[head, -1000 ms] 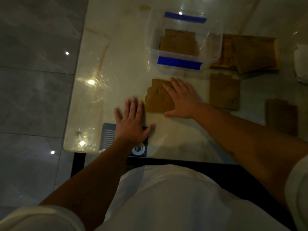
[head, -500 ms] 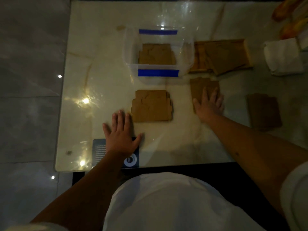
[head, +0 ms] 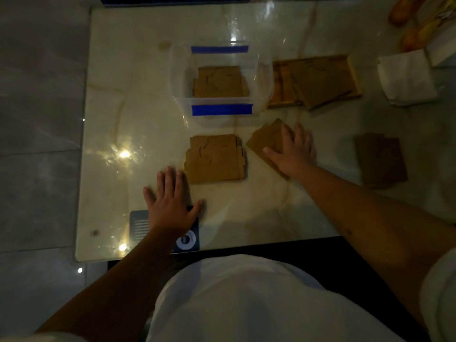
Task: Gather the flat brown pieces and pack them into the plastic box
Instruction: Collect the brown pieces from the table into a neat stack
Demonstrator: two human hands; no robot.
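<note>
A clear plastic box (head: 264, 77) with blue tape strips stands on the table and holds a stack of flat brown pieces (head: 220, 81). In front of it lies another brown stack (head: 215, 157). My right hand (head: 293, 149) lies flat, fingers spread, on a tilted brown piece (head: 265, 139) right of that stack. My left hand (head: 170, 203) rests palm down on the table, its fingertips just left of the stack's near corner. A darker brown stack (head: 380, 160) lies further right.
A shallow wooden tray (head: 354, 77) with more brown pieces sits right of the box. White folded cloth (head: 406, 79) and orange items (head: 407, 11) are at the far right. A dark card (head: 140, 225) lies under my left wrist. The table's left edge borders grey floor.
My right hand left the middle stack, went right onto a separate brown piece, and has slid and turned it toward the stack. My left hand stayed put.
</note>
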